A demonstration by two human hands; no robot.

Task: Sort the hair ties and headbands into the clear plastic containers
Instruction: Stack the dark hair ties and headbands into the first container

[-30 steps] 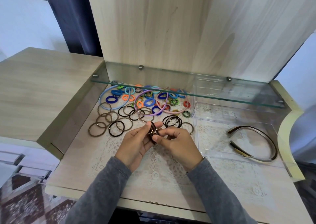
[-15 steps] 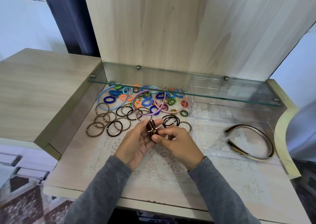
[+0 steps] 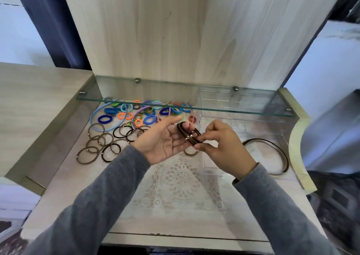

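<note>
The back panel [image 3: 175, 40] and desk top [image 3: 74, 206] look like pale wood-grain laminate, matt and smooth. The shelf [image 3: 243, 101] is clear, glossy glass on small metal pegs [image 3: 137, 80]. The container [image 3: 200, 122] is clear, shiny plastic. The lace mat [image 3: 181, 186] is white openwork cloth. The brown hair ties [image 3: 188, 133] are matt elastic with tiny shiny metal beads. The headband [image 3: 280, 153] gleams, dark and smooth. The sleeves [image 3: 109, 192] are soft grey knit.

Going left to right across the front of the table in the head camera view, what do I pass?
Loose brown hair ties → left hand → bundle of brown hair ties → right hand → brown headband in the clear plastic container.
</note>
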